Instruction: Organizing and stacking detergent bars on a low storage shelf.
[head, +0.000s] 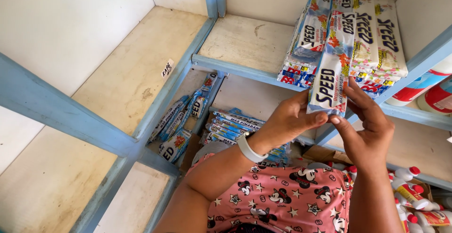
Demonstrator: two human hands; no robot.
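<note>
Up on the pale wooden shelf (245, 40), both hands grip one long, flat detergent bar pack (329, 73) by its lower end. The left hand (287, 120) pinches the bottom edge with thumb and fingers closed on it; the right hand (369, 129) closes on the same edge from the other side, fingers spread up along the wrapper. The pack is glossy plastic, white and blue with bold dark lettering and red-orange flower marks. It leans upright against a row of like packs (376, 40), some cream and yellow, that stand on a low stack of flat packs (294, 73). The shelf frame (56, 110) is painted light blue, its boards chalky and scuffed. A white wristband (248, 149) circles the left wrist.
</note>
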